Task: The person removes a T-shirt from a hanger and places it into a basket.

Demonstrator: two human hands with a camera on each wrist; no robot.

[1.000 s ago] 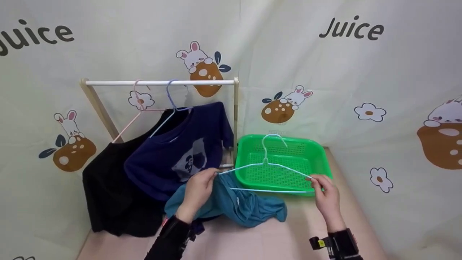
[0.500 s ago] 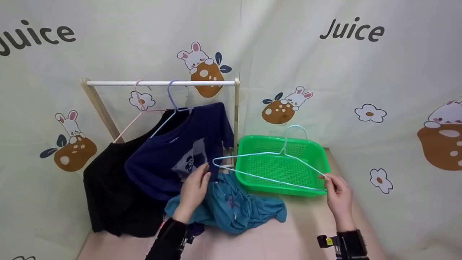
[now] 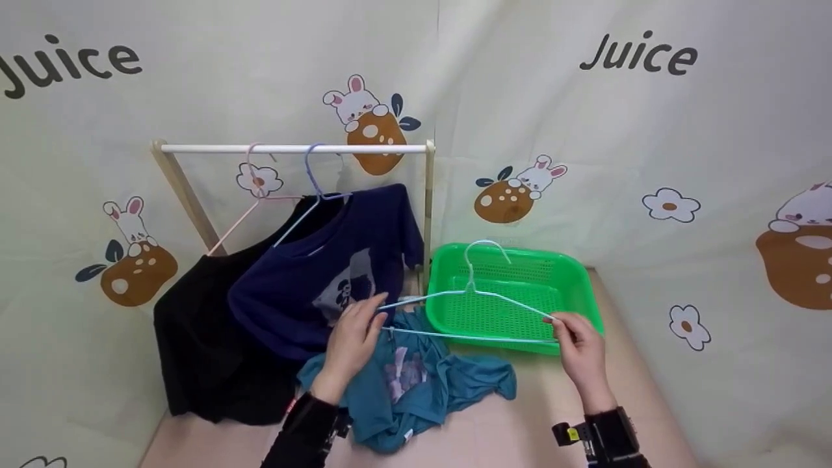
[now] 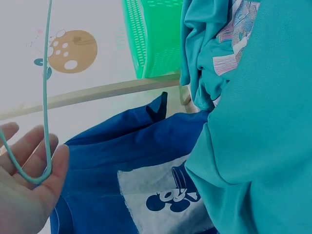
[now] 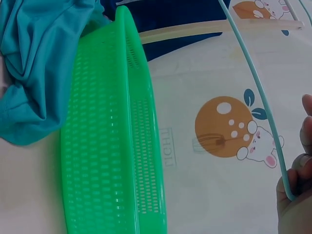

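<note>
Head view: one end of the pale-blue hanger [image 3: 470, 286] lies against my left hand [image 3: 351, 341], fingers loosely extended; my right hand [image 3: 582, 351] pinches the other end; hanger is held over the teal shirt [image 3: 416, 406], before the green basket [image 3: 589, 292], whose perforated floor shows; the backdrop [image 3: 650, 123] reads "Juice" twice.
</note>
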